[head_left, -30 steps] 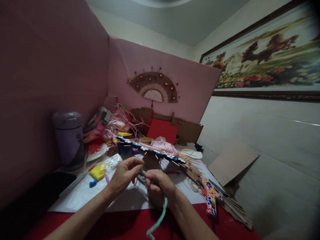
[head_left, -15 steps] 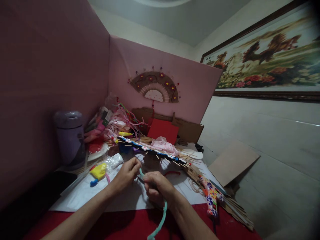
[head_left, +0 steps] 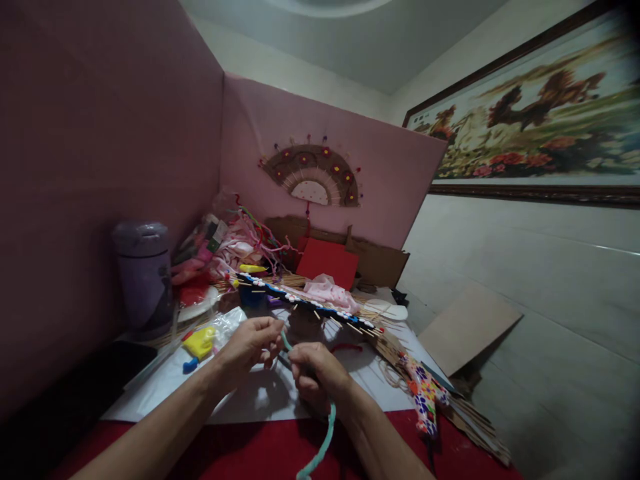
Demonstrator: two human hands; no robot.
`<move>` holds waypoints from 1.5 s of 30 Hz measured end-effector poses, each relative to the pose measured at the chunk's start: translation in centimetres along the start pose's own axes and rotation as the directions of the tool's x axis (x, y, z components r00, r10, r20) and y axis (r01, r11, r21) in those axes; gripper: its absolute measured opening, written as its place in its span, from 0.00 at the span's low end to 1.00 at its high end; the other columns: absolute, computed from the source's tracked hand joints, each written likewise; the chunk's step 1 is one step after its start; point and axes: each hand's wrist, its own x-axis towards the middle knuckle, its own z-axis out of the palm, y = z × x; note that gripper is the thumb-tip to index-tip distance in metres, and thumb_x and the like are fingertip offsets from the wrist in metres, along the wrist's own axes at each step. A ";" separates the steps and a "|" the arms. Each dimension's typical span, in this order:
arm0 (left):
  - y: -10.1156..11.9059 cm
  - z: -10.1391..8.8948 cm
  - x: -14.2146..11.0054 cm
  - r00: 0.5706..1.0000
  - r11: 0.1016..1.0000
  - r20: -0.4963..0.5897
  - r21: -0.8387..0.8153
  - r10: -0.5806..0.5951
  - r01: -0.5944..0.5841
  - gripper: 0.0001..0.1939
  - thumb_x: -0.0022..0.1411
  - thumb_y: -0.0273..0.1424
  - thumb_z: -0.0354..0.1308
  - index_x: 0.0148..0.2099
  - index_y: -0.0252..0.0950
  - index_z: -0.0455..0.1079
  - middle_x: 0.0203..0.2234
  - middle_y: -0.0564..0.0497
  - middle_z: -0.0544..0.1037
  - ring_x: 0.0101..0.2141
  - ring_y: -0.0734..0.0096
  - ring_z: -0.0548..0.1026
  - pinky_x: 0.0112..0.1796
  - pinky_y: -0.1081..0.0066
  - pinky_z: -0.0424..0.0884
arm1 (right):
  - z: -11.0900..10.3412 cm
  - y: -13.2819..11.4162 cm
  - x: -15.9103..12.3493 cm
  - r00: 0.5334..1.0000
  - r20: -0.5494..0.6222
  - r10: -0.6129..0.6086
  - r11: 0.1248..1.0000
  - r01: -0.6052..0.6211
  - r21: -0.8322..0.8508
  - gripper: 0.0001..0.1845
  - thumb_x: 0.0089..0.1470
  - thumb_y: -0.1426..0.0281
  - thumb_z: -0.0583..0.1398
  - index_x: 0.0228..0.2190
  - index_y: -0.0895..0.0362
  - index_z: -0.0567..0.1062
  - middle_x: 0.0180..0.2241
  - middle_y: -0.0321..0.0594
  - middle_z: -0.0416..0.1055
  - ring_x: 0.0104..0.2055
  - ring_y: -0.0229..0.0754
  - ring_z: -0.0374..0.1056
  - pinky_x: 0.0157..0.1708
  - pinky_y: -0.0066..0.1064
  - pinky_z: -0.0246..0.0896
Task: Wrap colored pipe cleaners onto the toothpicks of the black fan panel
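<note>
A fuzzy mint-green pipe cleaner [head_left: 326, 437] runs through my right hand [head_left: 317, 373], and its long tail hangs toward the table's front edge. My right fingers are closed round it. Its short upper end is pinched between the thumb and fingertips of my left hand [head_left: 259, 341]. A short stretch of green shows between the two hands. Something dark and thin pokes out beside my right fingers, too hidden to name. Just beyond the hands lies a dark fan strip [head_left: 300, 298] with white and blue flowers and thin sticks.
A yellow piece of modelling clay [head_left: 200, 341] lies left on white paper. A lidded purple tumbler [head_left: 145, 280] stands farther left. At right are a flower-patterned glue gun-like object [head_left: 423, 393] and cardboard strips [head_left: 480, 427]. A finished fan [head_left: 310, 167] hangs on the pink panel.
My hands have drawn slightly apart, so more of the pipe cleaner shows between them. The left fingers curled in, then loosened a little. The view has shifted slightly.
</note>
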 end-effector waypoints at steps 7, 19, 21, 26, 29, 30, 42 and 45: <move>-0.3 0.7 -0.2 0.996 0.992 -0.086 0.126 0.012 -0.001 0.12 0.45 0.35 0.64 0.24 0.32 0.67 0.14 0.54 0.70 0.14 0.81 0.62 0.17 0.79 0.55 | 0.6 0.0 0.1 0.996 -0.037 -0.084 0.995 0.082 -0.059 0.21 0.47 0.52 0.59 0.27 0.59 0.67 0.12 0.29 0.65 0.08 0.27 0.52 0.07 0.17 0.43; -2.0 2.4 -0.1 0.971 0.984 -0.238 -0.176 -0.022 -0.021 0.12 0.42 0.31 0.63 0.20 0.34 0.61 0.10 0.60 0.62 0.13 0.81 0.59 0.14 0.79 0.52 | 1.6 0.4 0.2 0.981 -0.096 -0.168 0.984 0.172 0.044 0.20 0.44 0.55 0.63 0.24 0.58 0.64 0.10 0.22 0.56 0.08 0.24 0.41 0.07 0.17 0.36; -1.9 2.4 -0.1 0.963 0.981 -0.269 -0.185 0.010 -0.062 0.13 0.42 0.32 0.63 0.20 0.34 0.61 0.10 0.60 0.61 0.13 0.81 0.59 0.14 0.79 0.54 | 1.7 0.5 0.2 0.983 -0.082 -0.166 0.985 0.170 0.036 0.20 0.44 0.54 0.63 0.24 0.58 0.65 0.09 0.23 0.56 0.08 0.24 0.41 0.08 0.18 0.35; -1.7 1.4 0.3 0.922 0.980 -0.374 -0.128 0.097 -0.155 0.15 0.42 0.36 0.64 0.21 0.35 0.61 0.10 0.62 0.60 0.11 0.83 0.56 0.13 0.79 0.55 | 1.9 0.3 -0.2 0.989 -0.038 -0.144 0.989 0.145 0.012 0.19 0.45 0.56 0.63 0.24 0.60 0.68 0.09 0.26 0.59 0.07 0.25 0.44 0.08 0.18 0.35; -1.6 0.7 0.6 0.861 0.975 -0.478 -0.036 0.177 -0.220 0.16 0.40 0.37 0.65 0.22 0.35 0.61 0.11 0.61 0.61 0.11 0.84 0.56 0.12 0.80 0.53 | 1.8 0.1 -0.4 0.991 0.004 -0.135 0.991 0.134 0.027 0.18 0.46 0.58 0.62 0.24 0.61 0.69 0.09 0.28 0.62 0.07 0.26 0.47 0.07 0.19 0.36; -1.5 0.5 0.8 0.837 0.971 -0.508 -0.007 0.201 -0.238 0.16 0.40 0.37 0.64 0.22 0.35 0.61 0.11 0.61 0.62 0.11 0.83 0.57 0.12 0.80 0.53 | 1.8 0.1 -0.5 0.991 0.023 -0.133 0.991 0.132 0.037 0.17 0.47 0.59 0.62 0.24 0.62 0.70 0.09 0.29 0.62 0.07 0.26 0.47 0.07 0.19 0.36; -0.1 -1.9 1.4 0.643 0.943 -0.713 0.078 0.280 -0.324 0.07 0.44 0.31 0.56 0.23 0.36 0.60 0.09 0.62 0.62 0.09 0.83 0.58 0.10 0.82 0.52 | 1.2 -0.4 -1.4 0.978 0.199 -0.063 0.998 0.064 0.005 0.14 0.46 0.63 0.63 0.24 0.63 0.72 0.09 0.30 0.62 0.07 0.27 0.50 0.08 0.20 0.39; -0.3 -1.8 1.4 0.726 0.953 -0.637 0.049 0.261 -0.300 0.09 0.44 0.33 0.59 0.24 0.35 0.61 0.10 0.61 0.64 0.09 0.83 0.58 0.10 0.81 0.52 | 1.4 -0.8 -1.8 0.980 0.199 -0.012 0.997 0.027 -0.075 0.17 0.46 0.60 0.63 0.26 0.64 0.74 0.13 0.33 0.67 0.09 0.26 0.49 0.08 0.19 0.39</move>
